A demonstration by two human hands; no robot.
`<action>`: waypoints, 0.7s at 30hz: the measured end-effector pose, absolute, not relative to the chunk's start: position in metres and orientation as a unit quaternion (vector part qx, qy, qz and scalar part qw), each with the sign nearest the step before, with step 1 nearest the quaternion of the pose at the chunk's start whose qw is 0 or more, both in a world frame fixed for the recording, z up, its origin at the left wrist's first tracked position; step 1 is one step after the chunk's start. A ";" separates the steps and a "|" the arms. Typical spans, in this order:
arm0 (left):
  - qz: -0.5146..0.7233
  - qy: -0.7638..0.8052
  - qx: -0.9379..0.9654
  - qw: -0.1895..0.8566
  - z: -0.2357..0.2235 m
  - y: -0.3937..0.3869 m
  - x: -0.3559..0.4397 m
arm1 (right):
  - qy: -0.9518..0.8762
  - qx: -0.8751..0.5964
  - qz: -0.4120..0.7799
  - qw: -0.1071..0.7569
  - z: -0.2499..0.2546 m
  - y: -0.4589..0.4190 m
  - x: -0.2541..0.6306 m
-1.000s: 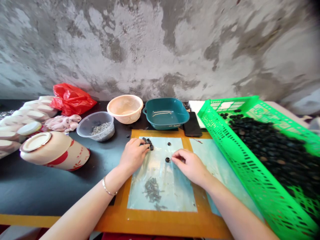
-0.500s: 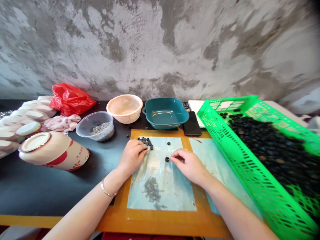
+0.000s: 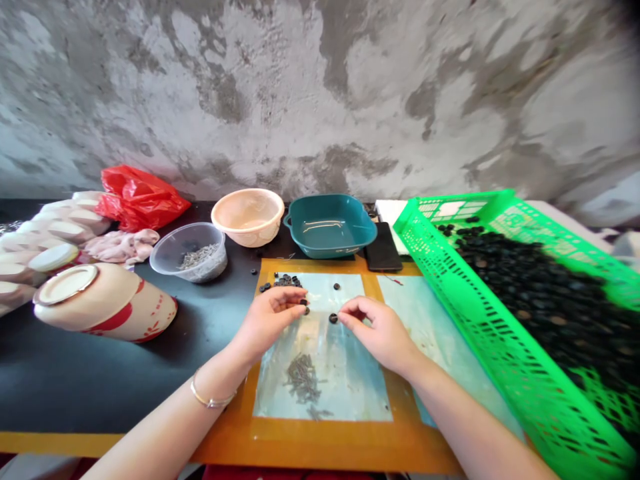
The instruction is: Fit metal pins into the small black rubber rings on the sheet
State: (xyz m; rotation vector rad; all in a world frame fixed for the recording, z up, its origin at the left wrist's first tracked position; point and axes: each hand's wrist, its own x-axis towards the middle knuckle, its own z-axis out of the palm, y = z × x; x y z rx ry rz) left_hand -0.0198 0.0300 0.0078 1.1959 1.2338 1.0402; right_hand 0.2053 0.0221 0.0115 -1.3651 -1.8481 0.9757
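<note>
My left hand [image 3: 269, 319] is lifted a little over the pale work mat [image 3: 345, 380], its thumb and fingertips pinching a small black ring [image 3: 305, 306]. A cluster of black rings [image 3: 281, 282] lies just beyond it at the mat's far left corner. My right hand [image 3: 379, 331] rests on the mat with fingers curled, the fingertips beside a single black ring [image 3: 333, 319]. One more black ring [image 3: 337, 287] lies farther back. A heap of small grey pins [image 3: 302, 379] sits on the mat between my forearms.
A tilted green basket [image 3: 500, 333] full of black rings fills the right side. Behind the mat stand a teal dish [image 3: 330, 228], a cream bowl [image 3: 247, 215], a clear tub of pins [image 3: 190, 252] and a phone [image 3: 383, 247]. A cup on its side [image 3: 103, 304] and a red bag [image 3: 137, 191] lie left.
My left hand has drawn back from the ring cluster toward me and lifted, now with a ring pinched in its fingertips. My right hand has hardly moved.
</note>
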 end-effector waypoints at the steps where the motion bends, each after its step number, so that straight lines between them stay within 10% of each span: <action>1: 0.434 0.489 0.443 0.614 0.012 0.027 -0.016 | -0.699 -0.508 0.382 0.327 0.012 0.020 0.204; 7: 0.397 0.390 0.231 0.798 0.018 0.014 0.001 | -0.687 -0.468 0.412 0.372 0.011 0.009 0.196; 21: 0.414 0.457 0.335 0.713 0.004 0.007 0.011 | -0.770 -0.436 0.280 0.372 0.005 0.008 0.194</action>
